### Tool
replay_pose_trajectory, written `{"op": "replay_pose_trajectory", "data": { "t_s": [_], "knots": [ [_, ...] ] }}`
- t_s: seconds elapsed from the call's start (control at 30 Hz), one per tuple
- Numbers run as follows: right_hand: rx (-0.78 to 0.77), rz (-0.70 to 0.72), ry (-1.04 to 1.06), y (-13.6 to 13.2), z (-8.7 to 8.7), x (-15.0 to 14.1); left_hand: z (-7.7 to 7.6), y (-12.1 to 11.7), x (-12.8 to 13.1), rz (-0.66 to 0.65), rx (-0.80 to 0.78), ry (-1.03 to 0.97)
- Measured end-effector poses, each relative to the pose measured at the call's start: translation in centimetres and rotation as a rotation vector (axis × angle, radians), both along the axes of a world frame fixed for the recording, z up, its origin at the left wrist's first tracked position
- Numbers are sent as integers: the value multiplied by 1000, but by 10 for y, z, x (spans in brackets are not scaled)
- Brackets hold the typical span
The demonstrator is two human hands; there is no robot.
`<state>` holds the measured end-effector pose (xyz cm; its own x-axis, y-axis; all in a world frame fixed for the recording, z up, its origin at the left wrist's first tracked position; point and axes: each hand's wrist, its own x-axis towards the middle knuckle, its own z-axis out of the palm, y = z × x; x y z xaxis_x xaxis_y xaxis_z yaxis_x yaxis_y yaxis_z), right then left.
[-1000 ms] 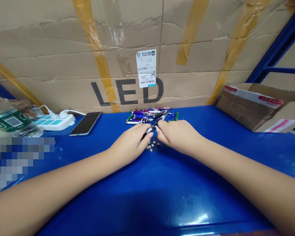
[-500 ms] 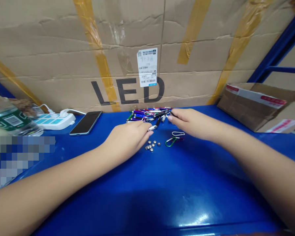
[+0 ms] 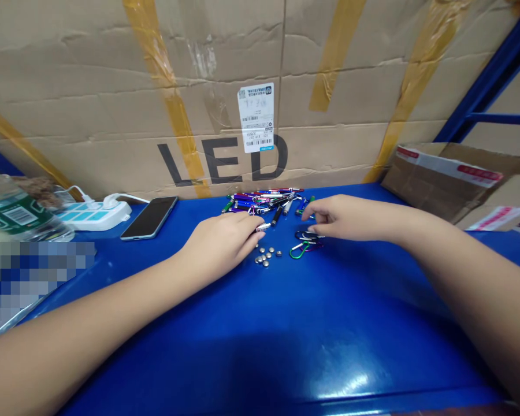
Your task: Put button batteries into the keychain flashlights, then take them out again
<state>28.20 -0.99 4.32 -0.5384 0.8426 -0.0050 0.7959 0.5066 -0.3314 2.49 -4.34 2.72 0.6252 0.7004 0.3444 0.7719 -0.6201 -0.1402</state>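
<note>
On the blue shelf [image 3: 286, 329], the open right hand [image 3: 342, 217] has moved above the carabiners [image 3: 307, 244].

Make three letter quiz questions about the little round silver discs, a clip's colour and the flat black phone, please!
1. Where are the discs? A) on a power strip B) on the blue table between the left hand and right hand C) in a box
2. What colour is the nearest carabiner clip? A) yellow B) green C) red
3. How does the phone lie? A) upright B) in a hand C) flat

Answers: B, they sit on the blue. B, its loop looks green. C, its dark screen faces up.
</note>
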Motion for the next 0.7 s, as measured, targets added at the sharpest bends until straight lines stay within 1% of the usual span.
{"op": "replay_pose_trajectory", "data": {
  "t_s": [0.1, 0.17, 0.2, 0.3, 0.33, 0.4, 0.47, 0.53, 0.6, 0.7],
  "knots": [
    [22, 36, 221, -8, 2, -15, 0, 0, 0, -48, -43, -84],
    [-35, 100, 380, -15, 2, -28, -1, -1, 0, -80, -50, -146],
    [-53, 109, 424, -18, 1, -34, -2, -1, 0, -95, -36, -167],
    [-122, 53, 503, -23, -2, -45, -4, 1, -1, -147, 57, -173],
    [-177, 37, 516, -24, -4, -47, -5, 1, -2, -166, 103, -156],
    [-341, 13, 556, -23, -8, -48, -6, 3, -4, -210, 217, -97],
    [-518, -22, 645, -21, -13, -49, -6, 6, -7, -249, 338, -19],
    [-650, -56, 761, -20, -17, -51, -5, 8, -10, -271, 425, 52],
    [-716, -68, 835, -20, -20, -53, -4, 9, -12, -280, 476, 96],
    [-720, -75, 890, -22, -20, -57, -4, 10, -12, -285, 487, 101]
  ]
}}
